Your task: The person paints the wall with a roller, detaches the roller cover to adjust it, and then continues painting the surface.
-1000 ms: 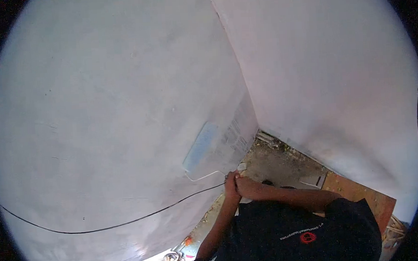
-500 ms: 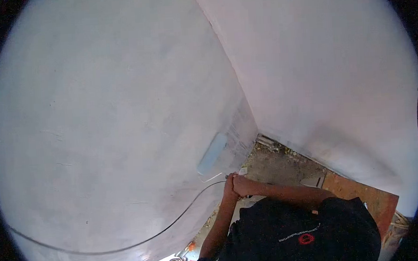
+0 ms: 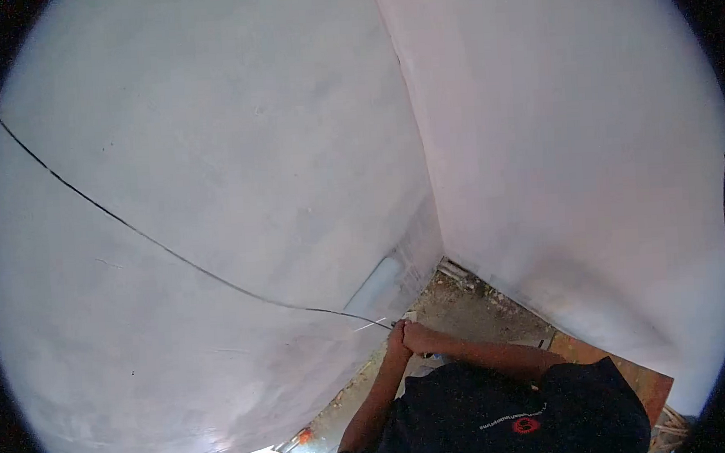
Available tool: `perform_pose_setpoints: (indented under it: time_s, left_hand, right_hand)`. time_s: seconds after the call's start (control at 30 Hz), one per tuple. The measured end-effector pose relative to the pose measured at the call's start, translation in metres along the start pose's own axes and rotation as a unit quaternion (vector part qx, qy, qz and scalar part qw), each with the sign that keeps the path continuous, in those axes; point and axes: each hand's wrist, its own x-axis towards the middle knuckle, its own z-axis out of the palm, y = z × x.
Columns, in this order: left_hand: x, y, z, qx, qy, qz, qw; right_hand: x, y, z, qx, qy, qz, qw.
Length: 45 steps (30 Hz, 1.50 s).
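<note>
Both hands are closed together round the handle of a paint roller. My left hand is on the left, with my right hand pressed against it, and between them they hide most of the grip. The pale blue roller sleeve lies tilted against the pale wall, close to the corner. A thin metal wire of the frame shows between sleeve and hands. A dark cable crosses the view from the upper left and overlaps the roller's lower end and wire.
A second pale wall meets the first at a corner on the right. Beside the sleeve is a greyer wall patch. Below are dirt ground with debris along the wall's foot, and a brown board by my right arm.
The cable has swung up from the lower left and now runs across the sleeve's lower end. My hands and the roller sit a little lower in the view, which has shifted.
</note>
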Motion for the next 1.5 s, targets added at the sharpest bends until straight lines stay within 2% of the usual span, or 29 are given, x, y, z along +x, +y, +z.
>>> perform_pose_setpoints:
  time_s: [0.03, 0.07, 0.17, 0.27, 0.33, 0.43, 0.5, 0.53, 0.57, 0.63, 0.7, 0.73, 0.8, 0.83, 0.87, 0.9, 0.93, 0.97, 1.0, 1.07, 1.13, 1.2, 1.27, 1.3, 1.37, 1.43, 1.47, 1.5]
  left_hand:
    - [-0.014, 0.035, 0.012, -0.143, 0.015, -0.128, 0.981]
    - [-0.028, 0.064, 0.021, -0.275, 0.034, -0.257, 0.926]
    - [-0.057, 0.112, 0.022, -0.393, -0.043, -0.252, 0.883]
    - [-0.057, 0.098, 0.007, -0.460, -0.190, -0.214, 0.841]
    - [-0.052, 0.104, 0.011, -0.385, -0.112, -0.236, 0.885]
    - [-0.045, 0.115, 0.039, -0.260, 0.021, -0.249, 0.933]
    - [-0.038, 0.107, 0.052, -0.202, 0.077, -0.246, 0.945]
    - [-0.037, 0.096, 0.048, -0.200, 0.065, -0.237, 0.948]
    - [-0.036, 0.090, 0.043, -0.196, 0.055, -0.229, 0.952]
    - [-0.044, 0.084, 0.030, -0.176, 0.031, -0.198, 0.964]
    - [-0.057, 0.080, 0.007, -0.123, 0.001, -0.156, 0.980]
    - [-0.060, 0.073, -0.005, -0.050, -0.016, -0.126, 0.991]
    - [-0.059, 0.064, -0.020, 0.084, -0.035, -0.068, 0.994]
    - [-0.064, 0.101, 0.008, 0.103, -0.024, -0.003, 0.994]
    - [-0.062, 0.099, 0.013, 0.050, 0.000, -0.034, 0.998]
    - [-0.059, 0.098, 0.018, -0.005, 0.028, -0.062, 0.998]
    - [-0.033, 0.060, 0.007, -0.138, 0.057, -0.177, 0.973]
    - [-0.009, 0.035, -0.002, -0.266, 0.075, -0.279, 0.920]
    - [-0.001, 0.017, -0.011, -0.262, 0.086, -0.277, 0.921]
    - [0.000, -0.007, -0.024, -0.250, 0.112, -0.272, 0.922]
    - [-0.012, -0.009, -0.033, -0.265, 0.126, -0.254, 0.922]
    - [-0.026, -0.011, -0.042, -0.262, 0.123, -0.237, 0.927]
    - [-0.039, -0.025, -0.057, -0.117, 0.054, -0.170, 0.977]
    - [-0.046, -0.041, -0.066, 0.039, 0.010, -0.104, 0.994]
    - [-0.062, -0.043, -0.078, 0.238, -0.006, -0.002, 0.971]
    - [-0.087, 0.004, -0.081, 0.088, 0.089, -0.073, 0.989]
    - [-0.100, 0.024, -0.084, -0.122, 0.153, -0.142, 0.970]
    - [-0.112, 0.034, -0.091, -0.327, 0.206, -0.202, 0.900]
  right_hand:
    - [-0.004, -0.010, -0.005, 0.003, 0.022, -0.010, 1.000]
    - [-0.012, -0.024, -0.013, 0.010, 0.054, -0.029, 0.998]
    - [-0.031, -0.070, -0.053, 0.007, 0.104, -0.057, 0.993]
    - [-0.037, -0.080, -0.063, -0.083, 0.063, -0.098, 0.990]
    - [-0.010, -0.063, -0.037, -0.054, 0.037, -0.034, 0.997]
    - [0.009, -0.034, -0.026, 0.000, -0.045, -0.034, 0.998]
    - [0.045, 0.041, 0.068, 0.205, -0.139, 0.118, 0.962]
    - [0.029, 0.028, 0.042, 0.075, -0.086, 0.045, 0.992]
    - [-0.001, -0.012, -0.009, -0.059, -0.031, -0.024, 0.998]
    - [-0.033, -0.060, -0.073, -0.010, -0.034, -0.010, 0.999]
    - [-0.043, -0.095, -0.105, 0.036, -0.057, 0.005, 0.998]
    - [-0.040, -0.102, -0.102, 0.046, -0.061, 0.012, 0.997]
    - [0.010, -0.057, 0.007, -0.009, 0.054, 0.063, 0.997]
    - [0.028, -0.035, 0.044, -0.035, 0.100, 0.064, 0.992]
    - [0.036, -0.018, 0.069, -0.061, 0.148, 0.063, 0.985]
    - [0.038, -0.002, 0.079, -0.087, 0.050, 0.002, 0.995]
    - [0.045, 0.021, 0.074, -0.114, -0.044, -0.058, 0.991]
    - [0.047, 0.024, 0.062, -0.074, -0.071, -0.051, 0.993]
    - [0.049, 0.028, 0.049, -0.033, -0.099, -0.041, 0.994]
    - [0.029, 0.004, 0.015, 0.192, -0.032, 0.110, 0.975]
    - [0.029, 0.005, 0.030, 0.154, -0.026, 0.065, 0.986]
    - [0.034, 0.006, 0.038, 0.220, -0.041, 0.090, 0.970]
    - [0.028, -0.022, 0.017, 0.373, -0.082, 0.191, 0.904]
    - [0.026, -0.038, 0.013, 0.387, -0.081, 0.193, 0.898]
    - [0.025, -0.067, 0.005, 0.412, -0.076, 0.201, 0.885]
    - [0.021, -0.097, -0.007, 0.415, -0.106, 0.216, 0.877]
    - [0.019, -0.111, -0.010, 0.417, -0.120, 0.226, 0.872]
    - [0.017, -0.121, -0.010, 0.436, -0.115, 0.237, 0.860]
